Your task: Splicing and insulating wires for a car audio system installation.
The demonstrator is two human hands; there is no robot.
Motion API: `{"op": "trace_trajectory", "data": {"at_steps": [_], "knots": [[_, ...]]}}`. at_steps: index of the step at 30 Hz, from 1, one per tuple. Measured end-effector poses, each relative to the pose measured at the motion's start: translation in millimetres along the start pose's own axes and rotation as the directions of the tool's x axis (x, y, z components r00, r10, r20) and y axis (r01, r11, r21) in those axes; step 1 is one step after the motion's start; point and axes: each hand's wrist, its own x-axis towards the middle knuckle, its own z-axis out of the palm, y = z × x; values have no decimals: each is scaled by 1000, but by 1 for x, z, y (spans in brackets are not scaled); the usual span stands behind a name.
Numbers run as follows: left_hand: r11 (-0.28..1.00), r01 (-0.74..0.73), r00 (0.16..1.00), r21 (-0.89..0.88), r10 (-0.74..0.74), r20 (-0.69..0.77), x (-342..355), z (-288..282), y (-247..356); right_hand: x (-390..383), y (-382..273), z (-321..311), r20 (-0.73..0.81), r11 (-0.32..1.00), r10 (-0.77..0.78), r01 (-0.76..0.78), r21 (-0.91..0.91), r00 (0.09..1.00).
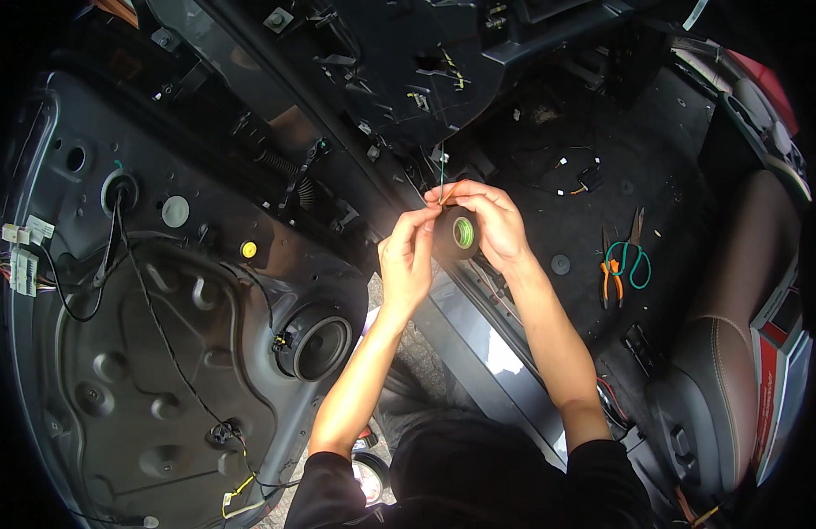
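Observation:
My two hands meet at the middle, by the door sill. My left hand [408, 256] is closed, its fingertips pinched on a thin orange wire [450, 193]. Just opposite, my right hand [500, 225] is closed around a roll of black tape [443, 233] with a green inner core. Its thumb and forefinger reach over the roll to the same wire. Above the fingertips a thin green wire [442, 164] runs up toward the dark underside of the dashboard. The exact spot where the fingertips, tape and wires meet is partly hidden.
On the left stands a stripped door panel [117, 353] with a speaker [324, 348], hanging cables and white connectors [24, 269]. Green-handled scissors [639, 264] and orange-handled pliers [612, 284] lie on the car floor. A small wire harness [588, 179] lies beyond them. A brown seat [734, 309] stands right.

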Motion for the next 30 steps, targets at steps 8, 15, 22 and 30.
{"op": "trace_trajectory", "data": {"at_steps": [8,15,22,30], "knots": [[996,84,996,24,-84,28,-5,2,13,-11,7,5,50,891,-200,203,-407,978],[580,472,847,-665,-508,158,-7,1,23,-7,2,11,-28,939,20,-28,-343,999],[-22,541,726,-841,-493,480,-11,4,21,7,14,1,119,976,-84,106,-188,989],[508,372,912,-777,-355,204,-12,9,-5,1,22,12,59,998,-45,47,-32,997]]}}
